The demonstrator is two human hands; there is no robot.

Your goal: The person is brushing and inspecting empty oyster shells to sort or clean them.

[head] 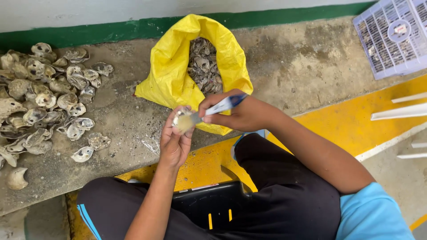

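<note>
We are cupping an oyster shell in our left hand, fingers clamped around it, while our right hand is gripping what looks like a knife, tip against the shell, before the yellow bag.

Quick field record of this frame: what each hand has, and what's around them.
left hand: holds a shell, palm up
right hand: grips a blue-and-white handled tool, tip at the shell
yellow bag: open, shells inside, just beyond the hands
shell pile: on concrete, to the left
plastic crate: top right
</note>
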